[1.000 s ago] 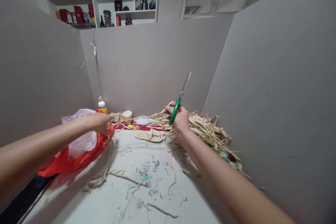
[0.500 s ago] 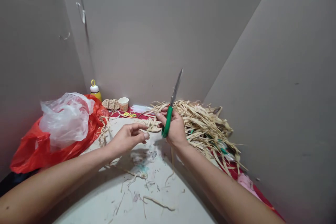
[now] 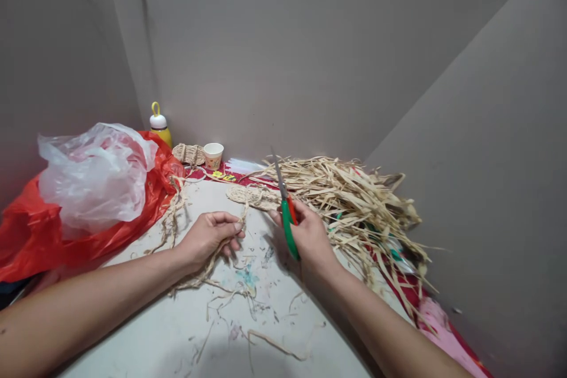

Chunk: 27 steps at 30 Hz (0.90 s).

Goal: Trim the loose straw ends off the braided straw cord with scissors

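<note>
My left hand (image 3: 217, 239) pinches a braided straw cord (image 3: 208, 266), which runs down under the palm and up toward a flat woven straw sole (image 3: 254, 195) on the table. In my right hand (image 3: 308, 230) are scissors (image 3: 287, 215) with green and red handles, blades pointing up and slightly left. The blades look closed, and they pass in front of the sole's right end. Fingers of the right hand reach close to that end; whether they touch it I cannot tell.
A big heap of dry straw strips (image 3: 354, 195) lies at the right. Left stand red and white plastic bags (image 3: 101, 183). Along the back are a yellow bottle (image 3: 160, 124), a woven piece (image 3: 189, 154) and a paper cup (image 3: 213, 156). Straw scraps (image 3: 277, 345) litter the white table (image 3: 177, 336).
The view has tilted downward. My left hand has closed on the braided cord. My right hand has lowered the scissors and turned them leftward, and the woven sole shows more fully.
</note>
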Available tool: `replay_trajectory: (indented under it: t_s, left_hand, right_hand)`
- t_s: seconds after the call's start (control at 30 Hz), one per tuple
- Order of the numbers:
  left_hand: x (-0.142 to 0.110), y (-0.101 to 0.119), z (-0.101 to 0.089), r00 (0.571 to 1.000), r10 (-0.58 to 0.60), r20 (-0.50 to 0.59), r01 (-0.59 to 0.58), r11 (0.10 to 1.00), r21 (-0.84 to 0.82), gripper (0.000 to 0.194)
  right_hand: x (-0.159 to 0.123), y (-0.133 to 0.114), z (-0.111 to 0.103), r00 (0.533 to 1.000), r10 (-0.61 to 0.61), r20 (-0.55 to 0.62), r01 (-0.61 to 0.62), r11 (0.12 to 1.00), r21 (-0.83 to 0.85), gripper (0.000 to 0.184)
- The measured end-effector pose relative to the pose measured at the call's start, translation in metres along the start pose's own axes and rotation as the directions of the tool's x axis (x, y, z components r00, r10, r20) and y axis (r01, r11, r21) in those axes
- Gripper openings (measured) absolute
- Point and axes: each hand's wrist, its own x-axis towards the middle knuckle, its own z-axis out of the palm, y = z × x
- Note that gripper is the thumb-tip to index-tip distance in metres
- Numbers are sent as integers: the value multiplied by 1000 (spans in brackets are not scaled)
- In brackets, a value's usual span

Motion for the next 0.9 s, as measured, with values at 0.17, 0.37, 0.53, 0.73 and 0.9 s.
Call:
replay_trajectory:
  t_s: [0.17,0.37,0.53,0.73,0.9]
  left_hand:
    - [1,-2,-1,999,-17,47,18,1000,-22,22]
    - [2,-1,1,1000,-8,17,9,1000,-29,22]
    - [2,0,1,999,-53,-1,52,994,-96,24]
    - [0,1,1,998,-65,-4,64,989,-133,18]
    - [0,1,2,999,-53,-11,51,988,-146,19]
  right_hand:
    - [-31,1,-23,985,-82,149,137,901,-411,27]
    - [-56,-2,-35,918,-172,359,384,615,-689,27]
    - [-52,17,-44,856,-337,392,499,343,-796,22]
    - [-46,24,-47,817,-352,456,545,215,-810,26]
    - [-46,23,-45,811,-349,470,552,190,-812,30]
